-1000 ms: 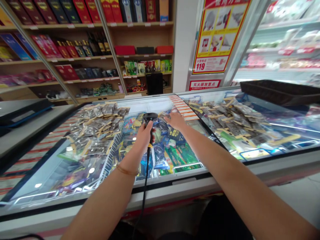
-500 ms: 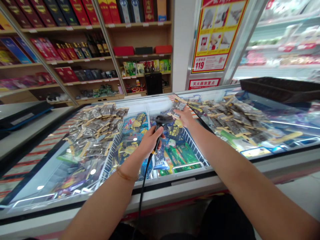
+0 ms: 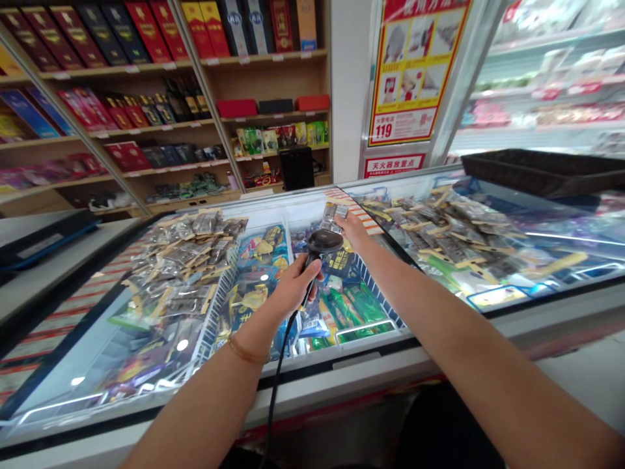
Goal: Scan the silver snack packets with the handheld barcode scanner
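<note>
My left hand (image 3: 297,284) is wrapped round the handle of a black corded barcode scanner (image 3: 324,241), whose head points away from me over the freezer. Its cable (image 3: 275,391) hangs down toward me. Just beyond the scanner, my right hand (image 3: 352,230) pinches a small clear packet with a tan strip (image 3: 332,215); its contents are too small to make out. Similar packets (image 3: 195,238) lie piled on the freezer glass at the left, and another pile (image 3: 452,225) lies at the right.
Below both hands, the chest freezer (image 3: 342,384) holds wire baskets with blue bags (image 3: 266,244) and green packs (image 3: 349,303). A dark tray (image 3: 541,170) stands at the right. Behind are shelves of boxes (image 3: 263,58) and a red and yellow poster (image 3: 415,71).
My right hand has drawn the packet slightly left, closer to the scanner head. My left hand still grips the scanner, and the view has shifted a little.
</note>
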A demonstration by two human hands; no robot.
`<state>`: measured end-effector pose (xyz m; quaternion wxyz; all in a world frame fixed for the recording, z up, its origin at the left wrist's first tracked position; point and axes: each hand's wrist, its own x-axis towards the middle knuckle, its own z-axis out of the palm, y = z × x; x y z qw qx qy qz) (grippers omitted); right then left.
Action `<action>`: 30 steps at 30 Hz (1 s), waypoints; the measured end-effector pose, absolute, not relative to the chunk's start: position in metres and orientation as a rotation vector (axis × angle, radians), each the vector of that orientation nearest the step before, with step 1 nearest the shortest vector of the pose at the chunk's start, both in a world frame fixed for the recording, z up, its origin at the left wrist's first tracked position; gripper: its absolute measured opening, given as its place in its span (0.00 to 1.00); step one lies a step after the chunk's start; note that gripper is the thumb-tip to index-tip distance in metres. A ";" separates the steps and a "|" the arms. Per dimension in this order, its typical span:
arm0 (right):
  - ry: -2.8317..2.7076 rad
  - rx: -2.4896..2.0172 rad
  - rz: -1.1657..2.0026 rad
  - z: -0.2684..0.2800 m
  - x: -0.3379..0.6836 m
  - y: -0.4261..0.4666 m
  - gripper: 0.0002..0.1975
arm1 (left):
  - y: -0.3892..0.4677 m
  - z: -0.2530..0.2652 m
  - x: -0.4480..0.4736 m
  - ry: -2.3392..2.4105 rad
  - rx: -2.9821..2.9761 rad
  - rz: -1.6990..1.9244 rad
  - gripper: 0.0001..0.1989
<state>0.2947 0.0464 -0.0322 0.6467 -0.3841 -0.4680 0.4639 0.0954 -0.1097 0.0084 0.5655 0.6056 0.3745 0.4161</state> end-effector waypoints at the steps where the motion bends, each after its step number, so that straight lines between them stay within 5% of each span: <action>1: -1.075 -0.877 1.045 -0.033 0.295 0.047 0.22 | -0.110 0.008 0.095 0.878 1.422 0.978 0.25; 17: -1.143 -1.309 0.729 -0.028 0.293 0.036 0.18 | -0.104 0.030 0.084 1.111 1.139 1.253 0.24; 30: -1.282 -1.257 0.933 0.017 0.184 0.042 0.11 | -0.155 0.069 -0.107 1.457 0.799 1.809 0.15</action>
